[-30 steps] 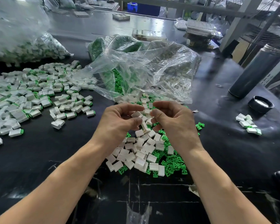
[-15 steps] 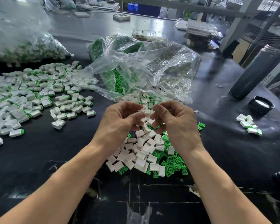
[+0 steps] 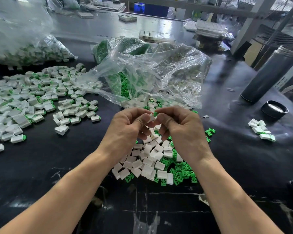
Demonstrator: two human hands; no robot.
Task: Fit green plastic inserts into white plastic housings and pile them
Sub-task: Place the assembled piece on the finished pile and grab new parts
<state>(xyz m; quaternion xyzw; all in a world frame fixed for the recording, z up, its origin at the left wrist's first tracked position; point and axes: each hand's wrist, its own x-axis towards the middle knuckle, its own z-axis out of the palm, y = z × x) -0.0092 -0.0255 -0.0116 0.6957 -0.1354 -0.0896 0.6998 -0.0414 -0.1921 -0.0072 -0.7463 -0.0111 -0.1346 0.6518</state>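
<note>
Above a black table (image 3: 41,166), the left hand (image 3: 127,127) pinches a white housing (image 3: 152,118) while the right hand (image 3: 181,129) pinches a green insert (image 3: 155,113) at its end. Loose parts (image 3: 152,159) lie just below; assembled pieces (image 3: 41,102) spread to the left.

Black worktable (image 3: 41,166) carrying loose white housings (image 3: 147,159) and green inserts (image 3: 183,173), assembled pieces (image 3: 41,98) spreading left, clear bags (image 3: 150,71) lying behind, dark cylinder (image 3: 271,73) standing right, black cap (image 3: 274,109) sitting beside it.

Green insert (image 3: 155,113) seemingly at white housing's (image 3: 151,118) mouth.
</note>
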